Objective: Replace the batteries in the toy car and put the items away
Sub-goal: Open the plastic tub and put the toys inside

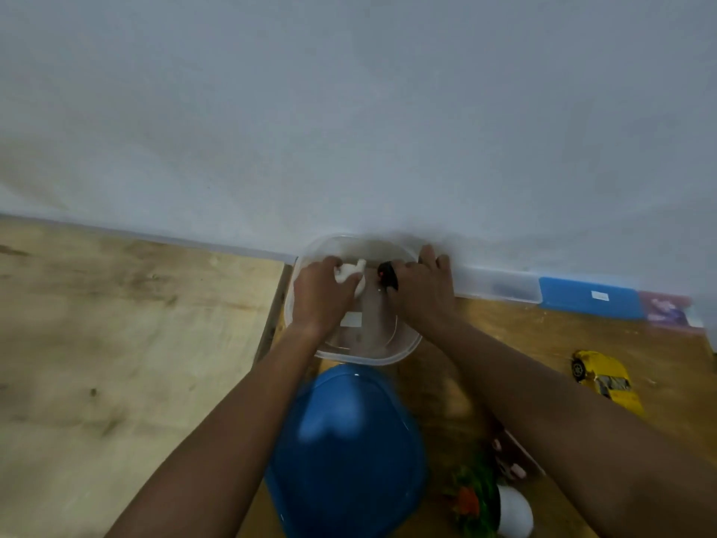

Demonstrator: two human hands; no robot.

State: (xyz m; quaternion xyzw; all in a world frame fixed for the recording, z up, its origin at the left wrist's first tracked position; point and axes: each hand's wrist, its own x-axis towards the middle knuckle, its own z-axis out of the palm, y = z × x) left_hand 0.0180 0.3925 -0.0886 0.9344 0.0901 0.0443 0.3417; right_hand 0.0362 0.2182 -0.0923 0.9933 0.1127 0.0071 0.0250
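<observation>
Left hand grips a white item, right hand pinches a black item, inside the clear tub at the far wall. Toy car, right: likely light, rigid; grasp its sides.

Blue lid before tub, wall behind; room over tabletop left.

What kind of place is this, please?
Likely a home worktable against a white wall: a wooden top, a clear tub and a toy car.
</observation>
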